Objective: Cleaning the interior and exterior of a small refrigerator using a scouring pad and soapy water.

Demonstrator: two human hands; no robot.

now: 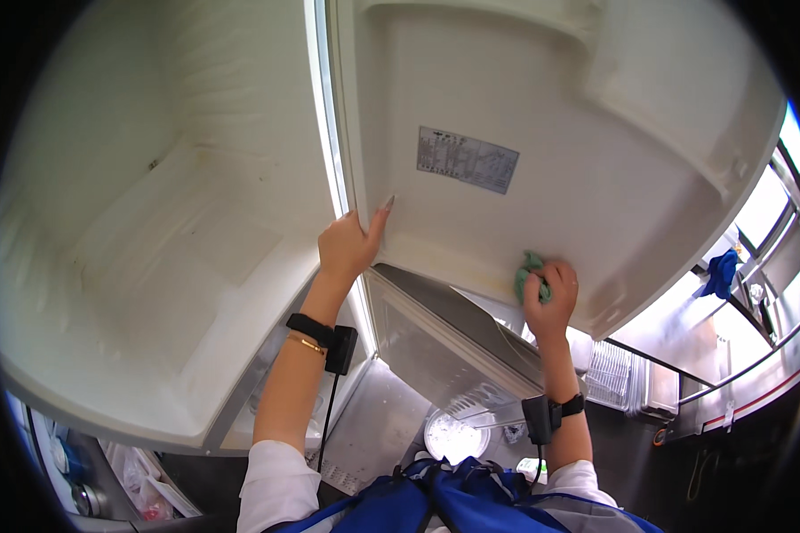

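Note:
An open white refrigerator door (453,222) fills the upper right, its inner panel facing me, with a grey printed label (468,160) on it. My right hand (553,298) is closed on a crumpled green cloth (532,277), pressed to the panel's lower edge. At the hinge side, my left hand (347,251) grips the door's edge, its fingers curled and partly hidden, the thumb lying on the panel. Left of it opens the white refrigerator compartment (187,266), with some dark specks and stains on its inner surfaces.
A second, lower door (436,329) stands open beneath. Below it are a white round tub (456,435) and a metal surface (373,409). A wire rack (610,373) stands at right, near a hanging blue cloth (722,272). Bagged items (142,475) lie at lower left.

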